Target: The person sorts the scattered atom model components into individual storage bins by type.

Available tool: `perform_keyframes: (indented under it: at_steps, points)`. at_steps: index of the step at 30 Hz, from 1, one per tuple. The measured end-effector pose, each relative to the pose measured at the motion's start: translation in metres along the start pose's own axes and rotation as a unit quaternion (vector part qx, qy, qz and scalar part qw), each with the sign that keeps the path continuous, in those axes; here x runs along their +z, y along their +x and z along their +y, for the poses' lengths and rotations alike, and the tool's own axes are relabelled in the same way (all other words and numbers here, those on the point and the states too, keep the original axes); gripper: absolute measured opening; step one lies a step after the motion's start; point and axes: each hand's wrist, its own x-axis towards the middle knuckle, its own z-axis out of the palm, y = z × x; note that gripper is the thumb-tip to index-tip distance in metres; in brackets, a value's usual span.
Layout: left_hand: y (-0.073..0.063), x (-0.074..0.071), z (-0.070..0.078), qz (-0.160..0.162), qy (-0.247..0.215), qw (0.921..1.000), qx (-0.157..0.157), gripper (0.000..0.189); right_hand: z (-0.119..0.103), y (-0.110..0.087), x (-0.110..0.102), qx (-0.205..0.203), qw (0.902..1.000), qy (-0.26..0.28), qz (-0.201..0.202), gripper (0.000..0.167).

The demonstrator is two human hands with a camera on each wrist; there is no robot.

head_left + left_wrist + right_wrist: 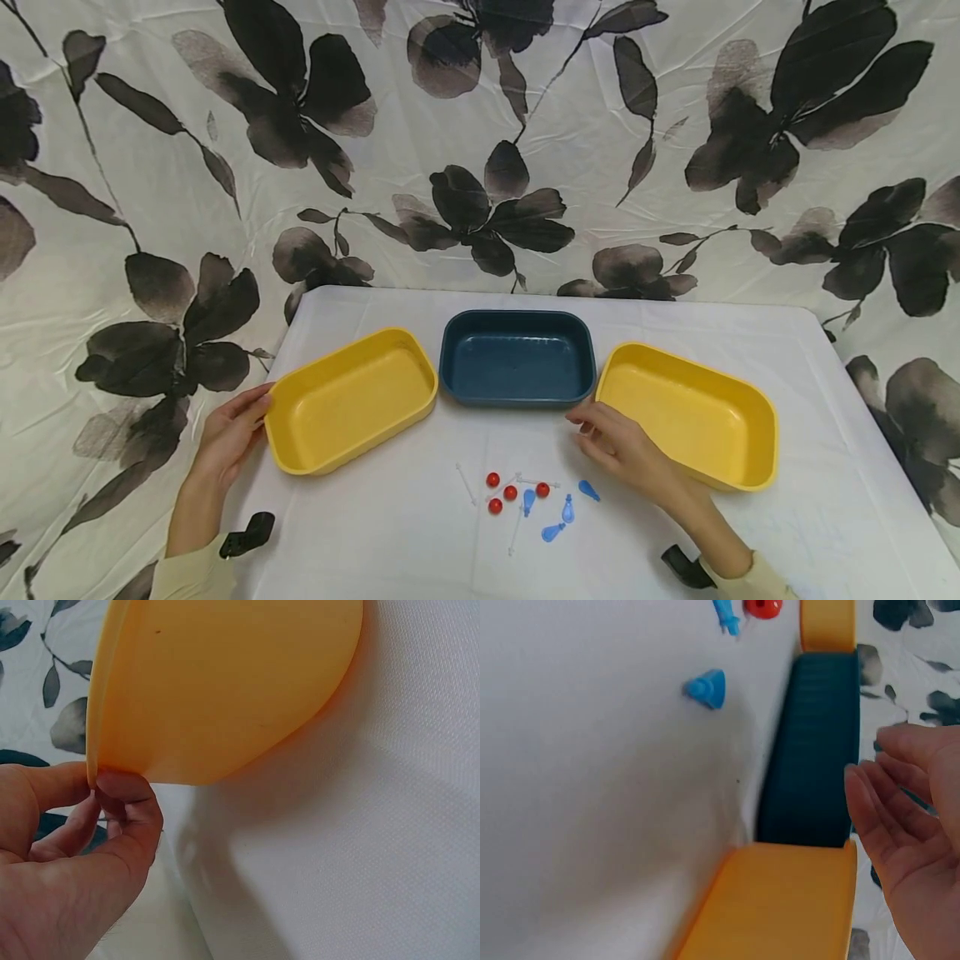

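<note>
In the head view my left hand (228, 437) pinches the outer end of the left yellow tray (348, 400) between thumb and fingers. The left wrist view shows that grip on the rim close up, with the tray's end wall (232, 682) above the table. My right hand (622, 446) is beside the front corner where the dark blue tray (517, 367) meets the right yellow tray (690, 417). Its fingers (866, 802) are loosely bent and nothing is between them; whether they touch a rim I cannot tell.
Several red balls (510, 493), blue bulb-shaped pieces (552, 532) and thin clear sticks (466, 483) lie loose on the white table (390, 533), in front of the blue tray. A floral cloth (480, 125) hangs behind the table.
</note>
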Motion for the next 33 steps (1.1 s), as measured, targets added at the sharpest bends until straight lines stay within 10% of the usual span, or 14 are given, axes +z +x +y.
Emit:
perform_keyframes:
  at_steps: [33]
  points:
    - [0.001, 0.001, 0.001, -0.006, 0.004, 0.9999, 0.012, 0.057, -0.001, -0.032, 0.006, 0.145, 0.9697, -0.011, -0.197, 0.026]
